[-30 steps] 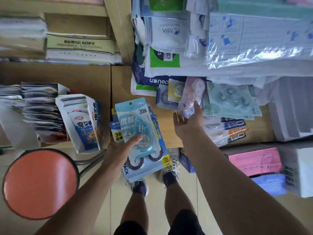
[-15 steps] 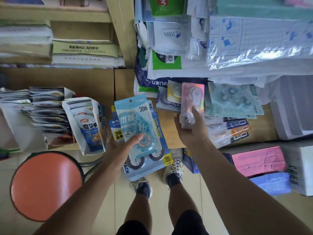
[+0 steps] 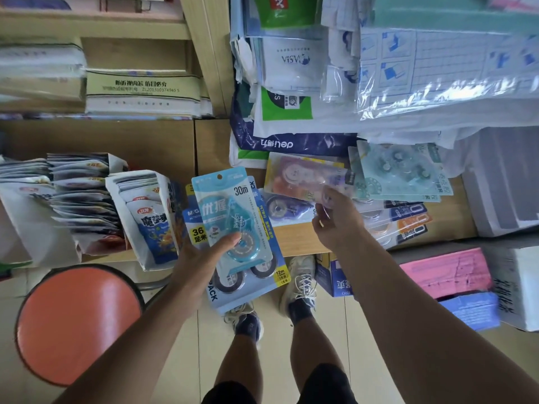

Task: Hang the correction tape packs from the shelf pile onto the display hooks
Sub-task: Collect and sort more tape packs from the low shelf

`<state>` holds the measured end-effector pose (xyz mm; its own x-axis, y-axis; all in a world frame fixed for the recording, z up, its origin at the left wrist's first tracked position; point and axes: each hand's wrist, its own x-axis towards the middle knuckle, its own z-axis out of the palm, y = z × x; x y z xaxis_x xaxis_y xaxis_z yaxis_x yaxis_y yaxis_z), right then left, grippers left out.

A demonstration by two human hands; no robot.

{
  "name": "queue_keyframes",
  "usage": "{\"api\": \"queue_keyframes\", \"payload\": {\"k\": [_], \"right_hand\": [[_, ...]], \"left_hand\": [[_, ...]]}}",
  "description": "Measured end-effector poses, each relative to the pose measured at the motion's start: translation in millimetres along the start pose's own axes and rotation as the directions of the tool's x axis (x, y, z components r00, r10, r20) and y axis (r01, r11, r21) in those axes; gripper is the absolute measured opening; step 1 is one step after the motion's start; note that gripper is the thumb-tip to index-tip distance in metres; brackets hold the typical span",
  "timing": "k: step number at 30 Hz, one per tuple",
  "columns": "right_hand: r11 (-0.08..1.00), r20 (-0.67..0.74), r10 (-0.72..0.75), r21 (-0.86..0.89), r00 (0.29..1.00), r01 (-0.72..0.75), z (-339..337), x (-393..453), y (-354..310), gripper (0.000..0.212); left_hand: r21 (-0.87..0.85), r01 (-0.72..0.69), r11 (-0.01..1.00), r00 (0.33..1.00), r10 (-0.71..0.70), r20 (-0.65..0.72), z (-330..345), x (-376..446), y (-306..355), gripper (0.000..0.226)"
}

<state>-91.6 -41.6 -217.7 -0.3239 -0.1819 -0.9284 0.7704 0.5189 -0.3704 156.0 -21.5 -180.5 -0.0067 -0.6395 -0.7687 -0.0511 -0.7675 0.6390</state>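
Observation:
My left hand grips a stack of blue correction tape packs, a light blue "30m" pack on top, held over the shelf's front edge. My right hand pinches a pink-purple correction tape pack, now lying sideways and blurred, just above the shelf pile. More packs lie on the wooden shelf: a purple one, a teal multi-pack and several dark blue and orange ones. No display hooks are in view.
Open white boxes of blue sachets stand on the shelf at left. Plastic-wrapped stationery is heaped behind the pile. An orange stool stands low left; pink and blue boxes sit on the floor at right.
My right hand has lifted the pink-purple pack off the pile and turned it from upright to sideways. My left hand keeps its stack almost still.

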Motion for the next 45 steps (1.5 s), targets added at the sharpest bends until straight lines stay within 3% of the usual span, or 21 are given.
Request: {"api": "queue_keyframes", "payload": {"k": [4, 6, 9, 10, 16, 19, 23, 29, 34, 38, 42, 45], "right_hand": [[0.996, 0.125, -0.022, -0.087, 0.992, 0.033, 7, 36, 6, 0.066], [0.995, 0.103, 0.015, -0.099, 0.995, -0.005, 19, 50, 5, 0.073], [0.983, -0.029, 0.13, 0.133, 0.991, -0.125, 48, 24, -9, 0.036], [0.983, -0.08, 0.136, 0.138, 0.987, -0.124, 55, 17, -12, 0.027], [0.998, -0.042, -0.013, 0.065, 0.999, 0.016, 58, 4, -7, 0.015], [0.995, -0.04, -0.094, 0.028, 0.995, 0.095, 45, 0, 0, 0.022], [0.99, -0.075, -0.035, 0.13, 0.997, 0.044, 6, -1, 17, 0.007], [0.973, -0.046, 0.152, 0.18, 0.987, -0.142, -21, 0, 58, 0.02], [0.981, 0.028, 0.154, 0.112, 0.988, -0.156, -6, 3, 46, 0.011], [0.99, 0.081, 0.118, 0.063, 0.99, -0.123, 4, 8, 35, 0.022], [0.985, 0.14, 0.103, 0.121, 0.985, -0.12, 10, 2, 36, 0.006], [0.989, 0.226, 0.056, 0.12, 0.973, -0.084, 7, 2, 45, 0.035]], "left_hand": [[0.042, -0.022, 0.999, 1.0, 0.022, -0.019, 4, 6, -1, 0.058], [0.032, -0.011, 0.999, 0.999, 0.013, -0.034, 3, 12, -5, 0.05], [0.041, 0.015, 0.999, 0.999, -0.013, -0.034, 2, 17, -10, 0.037], [0.043, 0.018, 0.999, 0.999, -0.017, -0.031, 2, 18, -10, 0.037], [0.069, -0.003, 0.998, 0.999, 0.006, -0.044, 3, 19, -12, 0.041], [0.076, -0.01, 0.997, 0.995, 0.017, -0.094, 2, 18, -13, 0.05], [0.098, -0.024, 0.995, 0.994, 0.034, -0.108, -1, 16, -19, 0.039], [0.086, -0.006, 0.996, 0.993, 0.016, -0.12, 2, 17, -25, 0.035], [0.136, -0.007, 0.991, 0.995, 0.021, -0.101, -1, 21, -26, 0.033], [0.136, 0.004, 0.991, 0.993, 0.012, -0.114, 0, 22, -26, 0.039], [0.139, 0.012, 0.99, 0.993, 0.004, -0.115, 2, 20, -26, 0.044], [0.119, 0.009, 0.993, 0.989, 0.009, -0.146, 3, 15, -28, 0.042]]}}
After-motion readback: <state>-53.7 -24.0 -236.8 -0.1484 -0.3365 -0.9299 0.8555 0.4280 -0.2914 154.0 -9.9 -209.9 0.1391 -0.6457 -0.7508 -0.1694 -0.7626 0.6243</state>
